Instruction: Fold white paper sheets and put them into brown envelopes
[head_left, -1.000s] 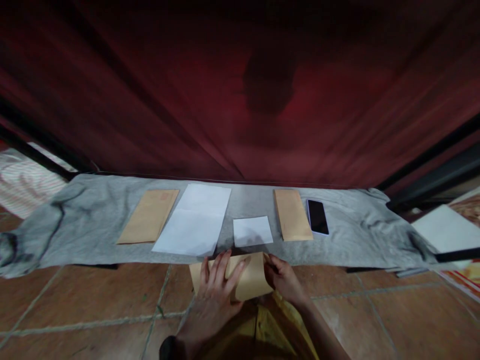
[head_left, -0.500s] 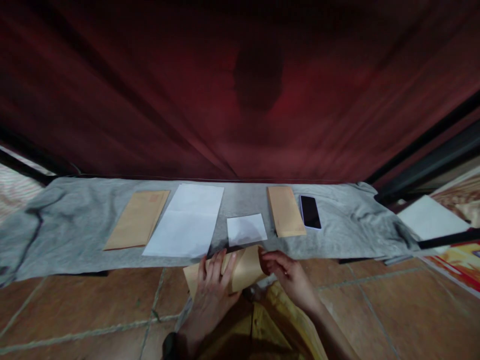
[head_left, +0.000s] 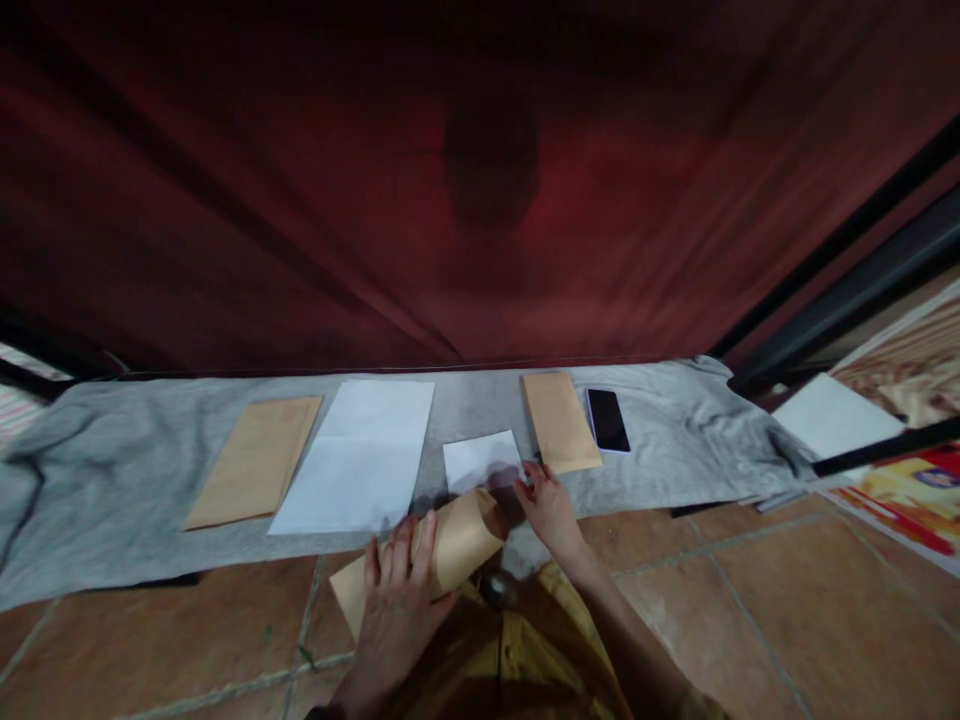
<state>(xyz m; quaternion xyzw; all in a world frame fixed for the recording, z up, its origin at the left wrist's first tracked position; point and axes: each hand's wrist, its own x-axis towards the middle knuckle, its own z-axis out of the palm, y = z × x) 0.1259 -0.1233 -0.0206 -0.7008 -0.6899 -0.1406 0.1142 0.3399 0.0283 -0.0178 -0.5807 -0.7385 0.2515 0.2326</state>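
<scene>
My left hand point(head_left: 394, 590) grips a brown envelope point(head_left: 457, 545) near the floor, fingers curled over its top; the envelope's right end gapes open. My right hand point(head_left: 546, 503) reaches forward with its fingertips on the near right corner of a small folded white paper point(head_left: 480, 460) lying on the grey cloth point(head_left: 112, 470). I cannot tell whether the fingers pinch the paper or only touch it.
On the grey cloth lie a brown envelope point(head_left: 255, 460) at left, a large white sheet point(head_left: 356, 455), another brown envelope point(head_left: 559, 420) and a black phone point(head_left: 607, 419). A dark red curtain point(head_left: 480, 200) hangs behind. White paper point(head_left: 832, 412) lies at right on the tiled floor point(head_left: 750, 600).
My right hand let go of the envelope's right end and moved forward to the small white paper. My left hand tilted the envelope, whose mouth now gapes. The view shifted right.
</scene>
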